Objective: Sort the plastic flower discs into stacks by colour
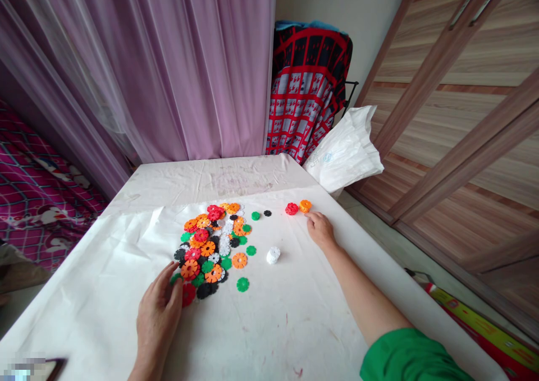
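The orange stack (305, 206) of small slotted discs sits toward the far right of the table (273, 325), with the right hand (322, 229) at its near side; those fingers are loosely bent, and I cannot tell whether they touch it or have a grip. The discs look like thin plastic, so each should be light, fairly stiff and hard to break, though smooth faces might slide if a stack is nudged. The notched rims seem the best hold, pinched across opposite edges; a stack would likely want a light squeeze around its sides. Just left of it stands the red stack (291, 209), and nearer the white stack (273, 255). Farther left are a green piece (255, 216) and a black piece (267, 213), side by side. The mixed pile (208, 248) spreads left of these, its discs overlapping and some tilted. The left hand (159, 302) is at its near left edge, thumb and fingers parted, with nothing visibly gripped. The only container in sight is the crumpled white bag (345, 154) by the table's far right corner; its contents are hidden.
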Demonstrator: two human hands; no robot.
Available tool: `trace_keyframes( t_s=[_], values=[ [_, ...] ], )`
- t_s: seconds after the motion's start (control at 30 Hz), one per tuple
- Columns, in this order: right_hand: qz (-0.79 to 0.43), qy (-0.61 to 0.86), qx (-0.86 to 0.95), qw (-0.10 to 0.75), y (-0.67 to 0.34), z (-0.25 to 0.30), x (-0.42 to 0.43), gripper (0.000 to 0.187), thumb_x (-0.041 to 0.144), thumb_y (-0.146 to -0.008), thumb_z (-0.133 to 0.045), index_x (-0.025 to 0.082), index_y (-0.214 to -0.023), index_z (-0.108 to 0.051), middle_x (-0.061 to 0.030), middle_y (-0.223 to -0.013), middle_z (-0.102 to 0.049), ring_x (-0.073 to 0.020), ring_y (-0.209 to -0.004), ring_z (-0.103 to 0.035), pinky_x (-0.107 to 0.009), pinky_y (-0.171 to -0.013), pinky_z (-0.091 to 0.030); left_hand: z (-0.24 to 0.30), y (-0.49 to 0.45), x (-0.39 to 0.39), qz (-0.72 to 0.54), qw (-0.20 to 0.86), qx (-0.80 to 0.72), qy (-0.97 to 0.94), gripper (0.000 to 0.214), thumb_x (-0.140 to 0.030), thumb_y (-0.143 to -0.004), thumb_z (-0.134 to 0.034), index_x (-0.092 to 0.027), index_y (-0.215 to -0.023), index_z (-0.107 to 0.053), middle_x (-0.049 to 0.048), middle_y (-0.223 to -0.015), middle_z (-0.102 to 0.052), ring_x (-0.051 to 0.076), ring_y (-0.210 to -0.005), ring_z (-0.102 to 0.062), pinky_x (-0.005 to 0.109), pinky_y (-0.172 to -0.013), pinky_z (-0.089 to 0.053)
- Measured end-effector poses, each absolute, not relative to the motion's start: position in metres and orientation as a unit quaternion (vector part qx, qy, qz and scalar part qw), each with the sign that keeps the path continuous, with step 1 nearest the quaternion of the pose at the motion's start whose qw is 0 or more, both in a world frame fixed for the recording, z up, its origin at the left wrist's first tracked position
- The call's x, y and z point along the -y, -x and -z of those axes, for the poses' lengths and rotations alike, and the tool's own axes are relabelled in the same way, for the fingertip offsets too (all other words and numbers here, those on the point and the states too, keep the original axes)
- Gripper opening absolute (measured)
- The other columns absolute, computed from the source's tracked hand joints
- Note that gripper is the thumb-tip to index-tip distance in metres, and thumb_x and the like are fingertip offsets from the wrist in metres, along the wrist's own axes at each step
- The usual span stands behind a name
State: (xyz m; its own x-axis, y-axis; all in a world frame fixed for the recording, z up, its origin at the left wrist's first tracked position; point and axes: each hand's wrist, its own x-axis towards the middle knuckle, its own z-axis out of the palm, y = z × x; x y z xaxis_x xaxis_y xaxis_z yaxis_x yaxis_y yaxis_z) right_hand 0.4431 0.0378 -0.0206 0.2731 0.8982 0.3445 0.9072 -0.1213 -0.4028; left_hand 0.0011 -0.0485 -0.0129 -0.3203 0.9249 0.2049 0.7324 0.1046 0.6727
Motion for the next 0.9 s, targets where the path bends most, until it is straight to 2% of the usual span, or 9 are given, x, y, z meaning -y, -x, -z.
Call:
trace_keyframes(
  t_s=[0.1,0.17,0.3,0.43,0.63,0.9],
  values=[
    [-0.045,0.691,0.614,0.379,-0.416,0.028,-0.008,0.022,0.029,-0.084,-0.053,0.021,-0.099,-0.066,-0.0076,-0.105,-0.072,-0.0238,-0.1,-0.065,-0.037,-0.087,-0.051,0.013,-0.001,0.049,-0.355,0.134,-0.729,-0.569,0.045,-0.047,-0.084,-0.045,-0.026,-0.117,-0.069,0.0061,-0.115,-0.073,0.021,-0.09,-0.07,0.031,-0.078,-0.055],
    [-0.1,0.634,0.659,0.392,-0.392,0.03,0.012,0.027,0.034,-0.08,-0.061,0.023,-0.105,-0.063,-0.0063,-0.107,-0.072,-0.0228,-0.098,-0.066,-0.036,-0.085,-0.052,0.013,-0.001,0.049,-0.352,0.131,-0.727,-0.574,0.045,-0.045,-0.083,-0.046,-0.026,-0.117,-0.069,0.006,-0.113,-0.074,0.021,-0.09,-0.07,0.032,-0.078,-0.055],
    [-0.121,0.581,0.723,0.353,-0.354,0.025,0.034,0.044,0.027,-0.068,-0.072,0.024,-0.109,-0.058,-0.0051,-0.109,-0.071,-0.0224,-0.101,-0.065,-0.037,-0.093,-0.049,0.013,-0.001,0.049,-0.356,0.13,-0.728,-0.571,0.045,-0.044,-0.083,-0.047,-0.026,-0.117,-0.069,0.0062,-0.111,-0.074,0.021,-0.088,-0.069,0.031,-0.075,-0.054],
    [-0.094,0.585,0.739,0.32,-0.342,0.025,0.033,0.054,0.02,-0.066,-0.071,0.023,-0.118,-0.055,-0.0056,-0.107,-0.072,-0.0242,-0.102,-0.066,-0.039,-0.093,-0.048,0.014,-0.002,0.049,-0.365,0.131,-0.723,-0.571,0.043,-0.044,-0.083,-0.048,-0.026,-0.115,-0.07,0.0058,-0.11,-0.074,0.02,-0.087,-0.069,0.031,-0.075,-0.054],
    [-0.054,0.61,0.728,0.308,-0.339,0.032,0.022,0.05,0.019,-0.069,-0.068,0.022,-0.118,-0.057,-0.0056,-0.105,-0.073,-0.0238,-0.1,-0.066,-0.036,-0.091,-0.047,0.012,-0.005,0.049,-0.367,0.132,-0.724,-0.569,0.043,-0.044,-0.083,-0.047,-0.026,-0.115,-0.07,0.0057,-0.11,-0.074,0.021,-0.088,-0.069,0.032,-0.079,-0.054],
    [-0.015,0.745,0.621,0.245,-0.349,0.023,-0.036,0.046,0.027,-0.077,-0.067,0.017,-0.12,-0.057,-0.0096,-0.103,-0.072,-0.0259,-0.098,-0.065,-0.034,-0.085,-0.046,0.012,-0.004,0.05,-0.374,0.132,-0.72,-0.569,0.041,-0.042,-0.084,-0.048,-0.027,-0.116,-0.069,0.005,-0.112,-0.074,0.02,-0.09,-0.069,0.031,-0.08,-0.055]
  ],
)
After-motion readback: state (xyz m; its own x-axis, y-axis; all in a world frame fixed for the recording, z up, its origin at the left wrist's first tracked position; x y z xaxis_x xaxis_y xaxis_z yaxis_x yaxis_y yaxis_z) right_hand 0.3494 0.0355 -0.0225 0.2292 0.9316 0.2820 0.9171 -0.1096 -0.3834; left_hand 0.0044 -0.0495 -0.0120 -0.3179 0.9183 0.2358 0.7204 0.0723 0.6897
